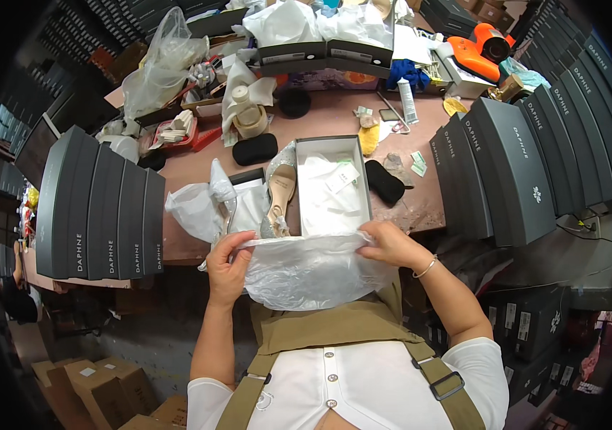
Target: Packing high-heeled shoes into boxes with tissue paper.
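Head view: on the far left I logged a row of dark grey cardboard shoe boxes (98, 208), straight-edged, standing on end. Next came a crumpled wad of white tissue paper (193, 208), soft and peaky, touching a pale, pointed silver shoe (227, 208) partly hidden by wrapping.

The left hand (228, 266) was pinching one end of the upper edge of a translucent white sheet of thin tissue paper (313, 276), thumb against curled fingers. Just above it lay a glittery silver shoe with a tan insole (281, 188), narrow and curved, its rough sparkle a likely snag for paper.

The sheet hung between both hands, over the near side of the tabletop and the wearer's lap, faintly wrinkled and bellied in the middle. I judged that the step, apparently opening it out, wanted light fingertips, equal height at both ends and only gentle tension; a hard tug could tear it. Behind its top edge sat an open grey rectangular box with a white interior (329, 145), near end covered.

The right hand (392, 245) was gripping the sheet's other end between thumb and fingers. Beyond lay a matte black rounded pad (385, 183), then more upright dark grey boxes (513, 168).
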### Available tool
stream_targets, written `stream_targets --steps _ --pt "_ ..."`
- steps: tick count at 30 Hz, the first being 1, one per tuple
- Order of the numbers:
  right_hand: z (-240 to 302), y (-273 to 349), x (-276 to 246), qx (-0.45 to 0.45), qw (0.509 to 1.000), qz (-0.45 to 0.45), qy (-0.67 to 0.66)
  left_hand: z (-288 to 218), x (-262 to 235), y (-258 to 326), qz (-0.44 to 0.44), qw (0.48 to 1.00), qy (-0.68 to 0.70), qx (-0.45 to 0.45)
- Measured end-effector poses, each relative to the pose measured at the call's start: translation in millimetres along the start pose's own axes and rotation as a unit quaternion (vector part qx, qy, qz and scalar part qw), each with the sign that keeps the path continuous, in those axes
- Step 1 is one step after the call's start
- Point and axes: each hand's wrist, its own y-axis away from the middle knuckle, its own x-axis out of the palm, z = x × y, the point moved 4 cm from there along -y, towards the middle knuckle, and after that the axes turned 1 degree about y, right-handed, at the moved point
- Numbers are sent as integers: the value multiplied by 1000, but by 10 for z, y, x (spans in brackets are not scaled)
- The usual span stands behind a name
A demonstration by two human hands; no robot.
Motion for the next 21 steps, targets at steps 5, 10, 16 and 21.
stream_targets --steps 5,10,16,21 --pt "-167 92 -287 52 987 -76 -133 133 -180 33 213 944 -233 -96" --pt "-288 164 -382 81 970 -205 -98 569 -449 55 32 978 -152 -141" --pt "-451 348 -240 79 985 -156 3 751 -398 185 -79 936 238 -248" --pt "-799 448 -320 167 915 -271 -247 575 -420 220 173 953 -17 -250"
